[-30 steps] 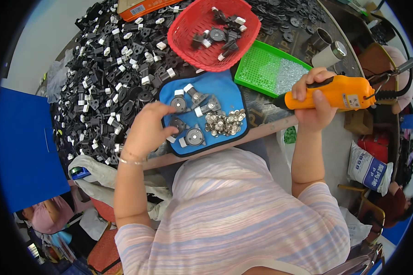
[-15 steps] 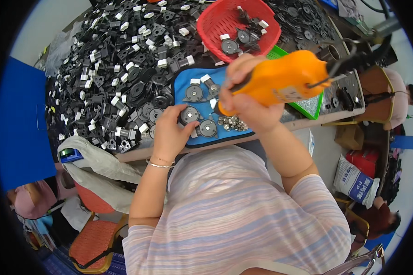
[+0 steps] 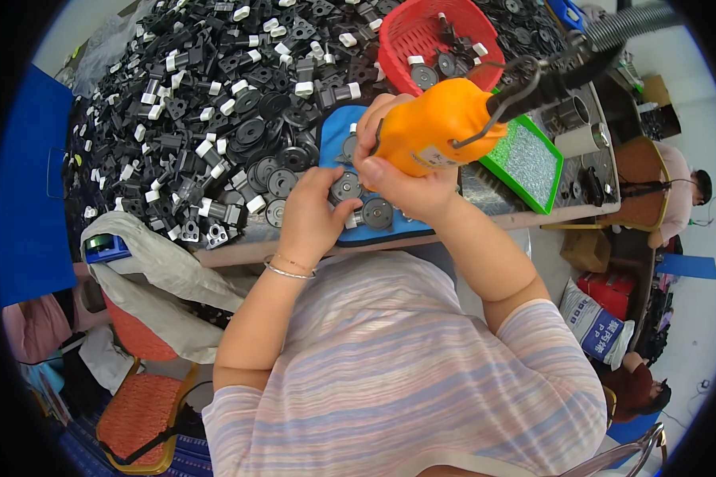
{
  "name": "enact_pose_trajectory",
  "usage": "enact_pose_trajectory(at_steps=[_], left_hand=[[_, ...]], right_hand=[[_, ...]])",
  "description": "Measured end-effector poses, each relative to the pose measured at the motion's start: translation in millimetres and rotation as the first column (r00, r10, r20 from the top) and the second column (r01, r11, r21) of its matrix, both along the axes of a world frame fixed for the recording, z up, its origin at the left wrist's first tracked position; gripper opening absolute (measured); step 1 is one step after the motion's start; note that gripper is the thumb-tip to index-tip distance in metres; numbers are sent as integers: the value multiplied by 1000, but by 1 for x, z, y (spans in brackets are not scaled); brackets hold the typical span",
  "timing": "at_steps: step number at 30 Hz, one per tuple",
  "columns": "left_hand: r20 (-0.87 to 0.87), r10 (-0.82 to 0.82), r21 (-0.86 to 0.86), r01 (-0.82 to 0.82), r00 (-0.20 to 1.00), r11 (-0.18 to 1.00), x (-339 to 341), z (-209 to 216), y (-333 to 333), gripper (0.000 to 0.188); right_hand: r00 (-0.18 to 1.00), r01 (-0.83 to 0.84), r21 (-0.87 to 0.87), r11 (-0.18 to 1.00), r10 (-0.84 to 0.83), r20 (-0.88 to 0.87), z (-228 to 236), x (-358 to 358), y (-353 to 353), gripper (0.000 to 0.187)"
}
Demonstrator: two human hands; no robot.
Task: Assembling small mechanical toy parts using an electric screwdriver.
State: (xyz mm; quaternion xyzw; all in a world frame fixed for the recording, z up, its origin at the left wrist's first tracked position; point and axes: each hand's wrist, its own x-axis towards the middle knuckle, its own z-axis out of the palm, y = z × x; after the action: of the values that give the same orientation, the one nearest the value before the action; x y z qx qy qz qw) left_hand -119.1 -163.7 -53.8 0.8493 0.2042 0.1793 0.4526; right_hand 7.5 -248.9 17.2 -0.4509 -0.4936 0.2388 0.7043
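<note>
My right hand [image 3: 410,187] is wrapped round an orange electric screwdriver [image 3: 433,123] that hangs from a cable and a spring hose. The tool's tip is hidden behind my right hand, close to the part under my left hand. With thumb and fingers, my left hand [image 3: 310,215] grips a round black wheel part [image 3: 347,187] on a blue mat [image 3: 338,121]. Beside it on the mat lies a second round wheel part [image 3: 377,213]. Another round part [image 3: 350,147] is partly covered by my right hand.
A big heap of black and white plastic parts [image 3: 215,103] covers the table's left and back. Behind the screwdriver stands a red basket [image 3: 398,40] with several parts. To the right is a green tray [image 3: 550,179] of small metal pieces. Other people sit at the right.
The screwdriver and my right hand have moved left, closer to my left hand. My left hand still grips the round part. The whole view has shifted slightly.
</note>
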Motion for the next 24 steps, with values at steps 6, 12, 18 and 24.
enact_pose_trajectory(at_steps=[6,12,18,24], left_hand=[[4,-14,53,14,1000,998,0,-2,1,40],[-79,-4,-5,4,997,1000,2,2,2,40],[-41,-83,45,85,996,995,-11,8,-4,67],[-238,-51,218,104,970,970,-5,16,-15,86]], right_hand=[[999,-40,-9,999,40,29,-1,3,6,24],[994,-64,122,990,74,-82,13,15,-2,28],[969,-26,283,959,94,-230,30,39,-51,29],[945,140,264,954,-50,-323,19,44,-89,31]])
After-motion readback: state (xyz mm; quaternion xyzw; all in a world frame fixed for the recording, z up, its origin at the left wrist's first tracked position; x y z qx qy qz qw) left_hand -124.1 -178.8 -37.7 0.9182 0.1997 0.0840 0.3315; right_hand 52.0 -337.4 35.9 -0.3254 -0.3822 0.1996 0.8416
